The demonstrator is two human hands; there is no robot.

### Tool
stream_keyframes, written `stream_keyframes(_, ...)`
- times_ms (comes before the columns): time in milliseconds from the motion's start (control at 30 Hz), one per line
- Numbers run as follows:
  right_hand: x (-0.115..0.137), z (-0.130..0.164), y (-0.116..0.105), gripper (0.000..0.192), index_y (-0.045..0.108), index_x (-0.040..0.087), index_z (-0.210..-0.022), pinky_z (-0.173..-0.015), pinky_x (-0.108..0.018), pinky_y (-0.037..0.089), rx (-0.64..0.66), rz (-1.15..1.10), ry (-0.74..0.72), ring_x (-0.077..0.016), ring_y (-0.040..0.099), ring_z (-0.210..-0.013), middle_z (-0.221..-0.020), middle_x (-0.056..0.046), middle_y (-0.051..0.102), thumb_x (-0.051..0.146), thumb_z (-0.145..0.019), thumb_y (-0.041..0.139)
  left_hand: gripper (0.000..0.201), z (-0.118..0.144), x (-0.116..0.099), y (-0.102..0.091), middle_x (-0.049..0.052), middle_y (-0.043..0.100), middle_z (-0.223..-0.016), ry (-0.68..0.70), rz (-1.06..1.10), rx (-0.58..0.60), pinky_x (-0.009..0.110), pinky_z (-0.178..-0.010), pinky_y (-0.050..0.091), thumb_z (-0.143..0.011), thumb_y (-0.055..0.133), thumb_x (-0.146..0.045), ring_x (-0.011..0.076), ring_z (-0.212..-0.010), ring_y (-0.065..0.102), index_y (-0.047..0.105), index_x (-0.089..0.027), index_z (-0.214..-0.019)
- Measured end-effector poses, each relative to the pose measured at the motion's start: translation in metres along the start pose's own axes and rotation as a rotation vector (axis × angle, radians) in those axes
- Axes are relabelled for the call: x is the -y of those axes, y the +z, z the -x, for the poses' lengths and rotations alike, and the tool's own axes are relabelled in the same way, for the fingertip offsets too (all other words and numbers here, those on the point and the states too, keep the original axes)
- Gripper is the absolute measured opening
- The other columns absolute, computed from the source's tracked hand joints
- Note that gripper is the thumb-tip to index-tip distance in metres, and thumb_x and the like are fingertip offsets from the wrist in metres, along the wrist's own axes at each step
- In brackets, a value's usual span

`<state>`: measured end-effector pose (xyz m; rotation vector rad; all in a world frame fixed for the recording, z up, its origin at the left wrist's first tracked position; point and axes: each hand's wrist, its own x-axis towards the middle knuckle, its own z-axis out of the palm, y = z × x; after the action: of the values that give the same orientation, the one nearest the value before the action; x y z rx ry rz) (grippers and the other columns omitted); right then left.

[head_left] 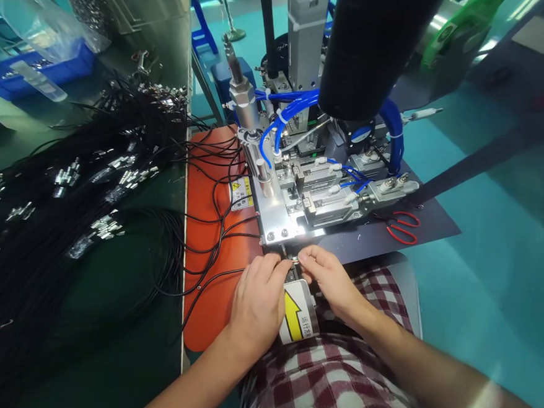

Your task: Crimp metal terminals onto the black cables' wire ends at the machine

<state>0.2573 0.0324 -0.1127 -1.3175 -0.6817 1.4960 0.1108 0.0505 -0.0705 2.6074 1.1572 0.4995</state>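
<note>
The small connector (pixel 295 260) looks like shiny metal, the machine plate (pixel 276 217) smooth, bright metal, the black cables (pixel 167 230) smooth plastic, and the checked garment (pixel 330 374) matt woven cloth.

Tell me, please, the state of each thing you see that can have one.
Small metal piece: held between both hands
Left hand: closed at the small metal piece
Right hand: pinching the small metal piece
Black cables: loose, curving over the red board
Blue bin: open-topped, with small parts inside
Scissors: lying, handles apart
Blue hoses: bent
</note>
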Motion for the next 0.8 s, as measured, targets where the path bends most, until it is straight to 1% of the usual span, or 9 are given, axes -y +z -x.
stream_keyframes(67,0.0,0.0,-0.001,0.031,0.048,0.02,-0.069,-0.051,-0.025,0.031,0.002,0.0,-0.003,-0.0108,0.037,-0.05,-0.052,0.007,0.042,0.048,-0.078,0.06,0.033,0.003,-0.002,-0.008,0.011,0.059,-0.095,0.005,0.0,-0.055,0.031,-0.072,0.052,-0.086,0.035,-0.004,0.0211,-0.084,0.055,0.059,-0.011,-0.108)
stream_keyframes(167,0.0,0.0,-0.002,0.031,0.049,0.02,-0.07,-0.053,-0.026,0.031,0.005,0.007,-0.011,-0.0109,0.038,-0.051,-0.054,0.007,0.043,0.048,-0.078,0.061,0.036,0.019,0.001,-0.014,0.011,0.057,-0.103,-0.051,-0.051,-0.105,0.031,-0.078,0.051,-0.087,0.033,-0.003,0.0209,-0.092,0.055,0.054,-0.012,-0.116)
stream_keyframes(267,0.002,0.001,-0.002,0.032,0.05,0.02,-0.069,-0.055,-0.026,0.032,0.005,0.016,-0.016,-0.0113,0.039,-0.052,-0.054,0.007,0.044,0.048,-0.077,0.061,0.037,0.04,0.01,-0.014,0.013,0.054,-0.112,-0.124,-0.116,-0.078,0.035,-0.085,0.05,-0.088,0.036,-0.005,0.0232,-0.101,0.052,0.049,-0.012,-0.122)
stream_keyframes(367,0.005,0.001,-0.002,0.031,0.05,0.019,-0.068,-0.055,-0.026,0.032,0.006,0.023,-0.018,-0.0114,0.039,-0.052,-0.053,0.007,0.044,0.048,-0.077,0.061,0.041,0.052,0.019,-0.011,0.014,0.053,-0.115,-0.123,-0.16,-0.044,0.04,-0.086,0.049,-0.087,0.036,-0.002,0.0248,-0.101,0.051,0.045,-0.013,-0.126)
stream_keyframes(500,0.005,0.001,-0.002,0.031,0.051,0.019,-0.068,-0.055,-0.026,0.033,0.002,0.026,-0.02,-0.0112,0.04,-0.052,-0.054,0.007,0.044,0.047,-0.078,0.061,0.045,0.052,0.025,-0.009,0.015,0.053,-0.115,-0.075,-0.21,-0.03,0.044,-0.085,0.049,-0.084,0.036,0.002,0.0268,-0.101,0.05,0.044,-0.012,-0.126)
stream_keyframes(600,-0.001,0.0,-0.004,0.031,0.052,0.019,-0.069,-0.055,-0.026,0.034,0.001,0.023,-0.02,-0.0113,0.042,-0.053,-0.056,0.006,0.045,0.047,-0.079,0.061,0.043,0.051,0.027,-0.009,0.016,0.053,-0.116,-0.062,-0.225,-0.016,0.045,-0.086,0.049,-0.085,0.036,0.001,0.0277,-0.103,0.05,0.045,-0.011,-0.125)
stream_keyframes(700,-0.011,-0.002,-0.013,0.03,0.055,0.019,-0.073,-0.057,-0.026,0.036,-0.015,0.007,-0.019,-0.0116,0.044,-0.055,-0.063,0.004,0.049,0.048,-0.083,0.057,0.044,0.053,0.029,-0.008,0.015,0.053,-0.118,-0.068,-0.222,-0.01,0.045,-0.089,0.049,-0.086,0.036,0.0,0.0279,-0.106,0.05,0.045,-0.012,-0.126)
stream_keyframes(800,-0.021,0.001,-0.026,0.033,0.058,0.019,-0.081,-0.056,-0.026,0.037,-0.065,-0.008,-0.012,-0.0123,0.045,-0.056,-0.071,0.002,0.052,0.051,-0.086,0.051,0.046,0.055,0.031,-0.006,0.014,0.053,-0.12,-0.074,-0.198,-0.01,0.045,-0.09,0.048,-0.085,0.036,0.0,0.0276,-0.109,0.049,0.045,-0.014,-0.128)
